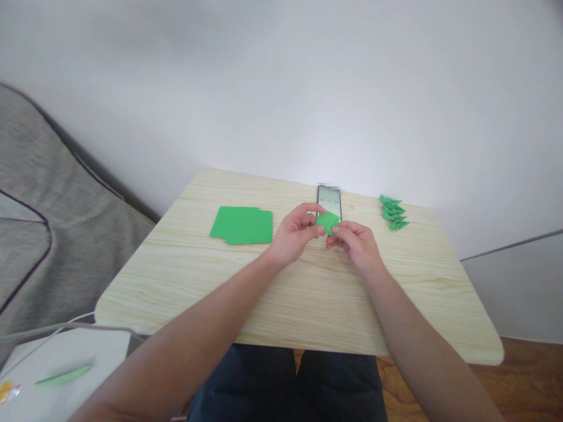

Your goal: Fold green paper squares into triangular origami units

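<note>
A small folded piece of green paper (327, 222) is held up between both hands over the middle of the table. My left hand (297, 230) pinches its left side with thumb and fingers. At its lower right edge, my right hand (355, 239) grips the paper between thumb and fingers. Right behind the paper lies a phone (329, 199) with a timer on its screen, its lower part hidden. To the left rest overlapping flat green paper sheets (244, 225). Several folded green paper pieces (393, 212) with pointed ends sit in a row at the right.
The pale wood-grain table (308, 293) stands against a white wall (281, 105). At the left is a grey fabric-covered piece (57, 223) with dark piping. A white surface (74, 369) at lower left holds a thin green object (64, 375), with cables crossing near it.
</note>
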`<state>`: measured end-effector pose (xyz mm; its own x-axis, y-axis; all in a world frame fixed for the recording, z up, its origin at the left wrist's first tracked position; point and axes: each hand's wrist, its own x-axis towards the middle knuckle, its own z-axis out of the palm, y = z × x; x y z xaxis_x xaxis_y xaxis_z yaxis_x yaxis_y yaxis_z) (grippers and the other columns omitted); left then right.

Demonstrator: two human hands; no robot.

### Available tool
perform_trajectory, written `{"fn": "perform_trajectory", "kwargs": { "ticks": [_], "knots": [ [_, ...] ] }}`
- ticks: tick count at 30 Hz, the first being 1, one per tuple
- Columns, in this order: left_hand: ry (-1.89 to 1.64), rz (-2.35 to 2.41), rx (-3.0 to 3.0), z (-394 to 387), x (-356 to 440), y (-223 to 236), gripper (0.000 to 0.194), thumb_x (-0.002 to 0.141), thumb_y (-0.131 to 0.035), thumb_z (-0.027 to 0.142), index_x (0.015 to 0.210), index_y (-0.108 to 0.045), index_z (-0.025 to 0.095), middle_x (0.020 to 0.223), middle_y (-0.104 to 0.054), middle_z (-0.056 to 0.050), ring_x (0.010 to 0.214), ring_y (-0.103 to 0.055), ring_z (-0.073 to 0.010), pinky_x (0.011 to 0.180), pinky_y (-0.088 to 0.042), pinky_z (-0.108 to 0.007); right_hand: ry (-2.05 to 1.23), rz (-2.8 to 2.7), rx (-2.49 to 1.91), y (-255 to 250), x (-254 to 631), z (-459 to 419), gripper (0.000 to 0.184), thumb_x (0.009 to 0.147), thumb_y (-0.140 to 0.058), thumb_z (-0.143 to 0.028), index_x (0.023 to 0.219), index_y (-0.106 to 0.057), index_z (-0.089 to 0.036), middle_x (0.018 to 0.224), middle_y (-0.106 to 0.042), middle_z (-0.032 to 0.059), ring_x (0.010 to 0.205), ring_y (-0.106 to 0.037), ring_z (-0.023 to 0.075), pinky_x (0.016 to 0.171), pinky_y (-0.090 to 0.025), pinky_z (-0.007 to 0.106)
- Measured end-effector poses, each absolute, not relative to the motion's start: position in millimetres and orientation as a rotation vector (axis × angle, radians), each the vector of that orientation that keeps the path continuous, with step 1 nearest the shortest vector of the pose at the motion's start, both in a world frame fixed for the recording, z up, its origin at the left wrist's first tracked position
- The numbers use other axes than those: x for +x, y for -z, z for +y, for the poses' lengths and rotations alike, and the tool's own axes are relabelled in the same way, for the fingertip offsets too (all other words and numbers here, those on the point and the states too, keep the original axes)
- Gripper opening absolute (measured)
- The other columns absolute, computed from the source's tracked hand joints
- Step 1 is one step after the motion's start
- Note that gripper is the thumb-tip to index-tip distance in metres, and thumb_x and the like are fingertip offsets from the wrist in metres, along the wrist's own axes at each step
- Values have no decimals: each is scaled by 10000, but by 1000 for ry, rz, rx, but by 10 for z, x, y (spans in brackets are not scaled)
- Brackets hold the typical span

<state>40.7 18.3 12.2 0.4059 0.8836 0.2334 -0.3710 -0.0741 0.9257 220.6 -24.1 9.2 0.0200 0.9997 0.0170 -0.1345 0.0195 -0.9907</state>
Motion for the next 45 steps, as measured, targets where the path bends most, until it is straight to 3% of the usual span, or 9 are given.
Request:
{"fn": "perform_trajectory", "kwargs": {
  "ticks": [5,9,13,18,24,36,38,42,45],
  "knots": [
    [-1107,514,1182,173,420,-137,388,799,-814,320,1109,-637,167,676,-617,39,675,-616,-130,727,-492,-286,-1241,-1105,-1105,-116,2183,-246,180,837,-788,-363,769,-755,-200,705,-746,24,640,-669,158,676,-570,309],
    [-1194,592,1225,157,427,-118,468,802,-820,302,1186,-574,198,698,-642,53,632,-567,-105,652,-420,-244,-1209,-1083,-1138,-128,2175,-241,219,818,-792,-380,728,-716,-196,666,-725,18,616,-650,152,653,-558,300],
    [-1248,695,1305,160,430,-91,338,816,-798,300,1070,-599,199,811,-709,9,741,-638,-129,721,-447,-255,-1233,-1082,-1152,-131,2176,-237,208,778,-822,-367,725,-712,-199,710,-745,25,644,-673,166,690,-584,324],
    [-1213,718,1450,129,423,-121,195,833,-764,259,982,-670,177,892,-744,-34,827,-680,-153,776,-473,-278,-1132,-1100,-1139,-130,2178,-243,216,797,-830,-393,930,-783,-229,896,-776,22,756,-671,165,722,-581,311],
    [-1183,623,1441,104,411,-153,183,855,-732,254,1020,-720,175,965,-778,-61,885,-702,-174,819,-499,-299,-1212,-1021,-1055,-150,2178,-247,169,818,-820,-383,818,-762,-224,829,-755,8,706,-638,145,676,-544,282],
    [-1268,905,1663,65,408,-218,119,882,-658,252,867,-751,180,806,-753,-8,719,-616,-134,655,-439,-268,-1079,-1146,-1115,-110,2203,-237,165,781,-855,-366,810,-776,-223,805,-771,4,729,-674,164,759,-561,316],
    [-1278,918,1722,69,404,-202,117,885,-639,230,846,-739,183,798,-738,-5,717,-599,-131,655,-438,-270,-1026,-1179,-1125,-120,2195,-241,167,764,-863,-360,807,-777,-224,785,-769,-1,707,-670,161,729,-560,311],
    [-1311,891,1897,72,397,-175,111,878,-633,190,803,-715,192,755,-694,2,726,-588,-134,703,-455,-289,-946,-1280,-1096,-128,2178,-269,191,787,-853,-354,932,-798,-243,994,-803,35,866,-723,199,804,-590,349],
    [-1317,866,1987,68,393,-170,106,875,-646,181,793,-712,196,748,-683,1,739,-594,-142,722,-457,-302,-905,-1374,-1099,-109,2190,-287,186,814,-844,-361,959,-804,-251,953,-799,35,845,-729,200,798,-598,357]
  ]
}}
